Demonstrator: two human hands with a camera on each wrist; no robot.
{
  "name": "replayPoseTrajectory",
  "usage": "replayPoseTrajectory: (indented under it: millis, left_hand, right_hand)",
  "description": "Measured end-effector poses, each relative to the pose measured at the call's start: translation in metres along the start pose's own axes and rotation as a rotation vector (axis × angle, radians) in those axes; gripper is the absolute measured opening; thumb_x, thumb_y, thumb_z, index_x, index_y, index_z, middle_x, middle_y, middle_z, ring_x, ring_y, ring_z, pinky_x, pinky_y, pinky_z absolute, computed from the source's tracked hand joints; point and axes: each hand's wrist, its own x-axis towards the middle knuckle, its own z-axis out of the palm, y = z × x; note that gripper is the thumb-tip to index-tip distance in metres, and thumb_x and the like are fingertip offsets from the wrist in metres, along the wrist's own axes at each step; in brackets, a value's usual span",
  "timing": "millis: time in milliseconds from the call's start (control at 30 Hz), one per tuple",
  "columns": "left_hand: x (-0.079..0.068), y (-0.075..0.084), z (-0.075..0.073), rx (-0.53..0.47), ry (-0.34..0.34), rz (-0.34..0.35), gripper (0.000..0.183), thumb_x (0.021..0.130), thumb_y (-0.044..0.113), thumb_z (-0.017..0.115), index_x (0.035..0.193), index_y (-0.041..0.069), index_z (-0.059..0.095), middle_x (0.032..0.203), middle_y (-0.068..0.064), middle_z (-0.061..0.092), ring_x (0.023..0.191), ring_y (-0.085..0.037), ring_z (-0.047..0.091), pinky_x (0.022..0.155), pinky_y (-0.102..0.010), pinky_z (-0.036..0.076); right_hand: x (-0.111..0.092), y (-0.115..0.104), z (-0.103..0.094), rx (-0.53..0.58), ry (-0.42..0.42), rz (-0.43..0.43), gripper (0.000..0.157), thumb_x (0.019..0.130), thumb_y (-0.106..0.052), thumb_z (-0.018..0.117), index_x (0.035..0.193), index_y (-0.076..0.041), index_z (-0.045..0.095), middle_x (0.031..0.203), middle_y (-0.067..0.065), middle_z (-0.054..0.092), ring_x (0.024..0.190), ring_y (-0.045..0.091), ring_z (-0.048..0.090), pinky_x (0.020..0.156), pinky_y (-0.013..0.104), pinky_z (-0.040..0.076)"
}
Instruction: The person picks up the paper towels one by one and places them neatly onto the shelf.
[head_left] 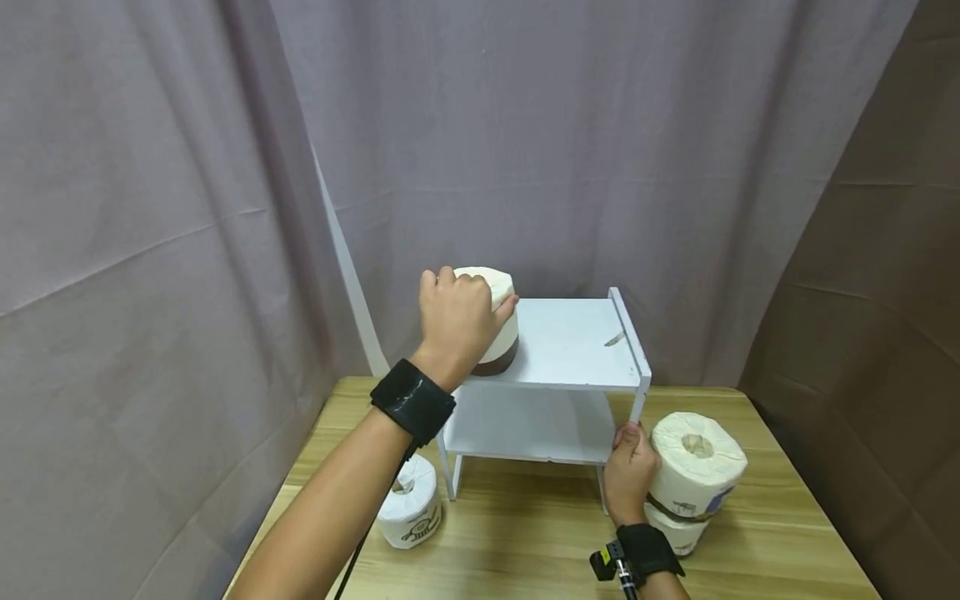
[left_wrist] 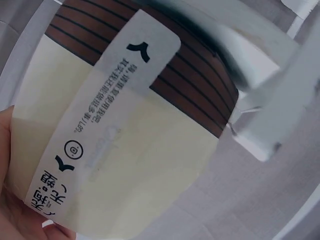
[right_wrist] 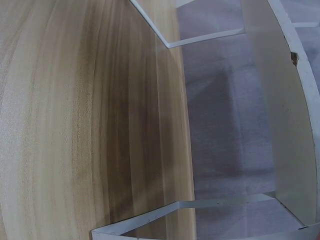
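A white two-tier shelf rack (head_left: 577, 337) stands on the wooden table. At the left end of its top board, my left hand (head_left: 459, 321) grips a wrapped toilet roll (head_left: 504, 337) from above. The left wrist view shows that roll's cream wrapper with a brown striped band and a printed white strip, the fingers (left_wrist: 6, 145) curling over its edge. My right hand (head_left: 628, 475) holds the rack's right front post, close beside two stacked toilet rolls. The right wrist view shows the rack's lower board (right_wrist: 280, 110) and thin legs, with none of the hand's grip.
The upper stacked roll (head_left: 697, 479) sits on the lower one (head_left: 675, 533) at the table's right. Another toilet roll (head_left: 414, 510) stands on the table (head_left: 517, 542) by the rack's left front leg. Grey curtains (head_left: 525, 150) hang behind and beside the table.
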Motion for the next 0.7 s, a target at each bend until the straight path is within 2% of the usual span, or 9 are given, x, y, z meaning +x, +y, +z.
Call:
replayPoseTrajectory:
  millis: [200, 400, 700]
  left_hand:
    - [-0.002, -0.006, -0.001, -0.013, -0.05, 0.038, 0.061, 0.091, 0.067, 0.046, 0.07, 0.013, 0.065, 0.062, 0.0, 0.055, 0.068, -0.019, 0.048, 0.067, -0.036, 0.031]
    - [-0.002, -0.01, -0.003, -0.031, -0.041, 0.064, 0.06, 0.092, 0.067, 0.045, 0.071, 0.013, 0.063, 0.063, 0.001, 0.054, 0.068, -0.019, 0.047, 0.067, -0.035, 0.032]
    - [-0.004, -0.019, -0.006, -0.221, -0.074, 0.069, 0.055, 0.092, 0.065, 0.049, 0.076, 0.015, 0.064, 0.073, 0.0, 0.061, 0.075, -0.021, 0.049, 0.07, -0.038, 0.033]
  right_hand:
    - [0.003, 0.002, 0.0, 0.005, 0.004, -0.017, 0.041, 0.103, -0.011, 0.042, 0.066, 0.004, 0.046, 0.055, 0.01, 0.041, 0.053, -0.001, 0.032, 0.053, 0.025, 0.029]
    - [0.004, 0.002, -0.003, 0.011, -0.007, 0.003, 0.04, 0.104, -0.011, 0.042, 0.066, 0.004, 0.046, 0.056, 0.009, 0.04, 0.053, 0.0, 0.033, 0.054, 0.022, 0.028]
    - [0.004, 0.0, -0.005, 0.014, -0.006, 0.009, 0.039, 0.103, -0.009, 0.042, 0.066, 0.006, 0.046, 0.056, 0.011, 0.04, 0.053, 0.003, 0.033, 0.053, 0.023, 0.027]
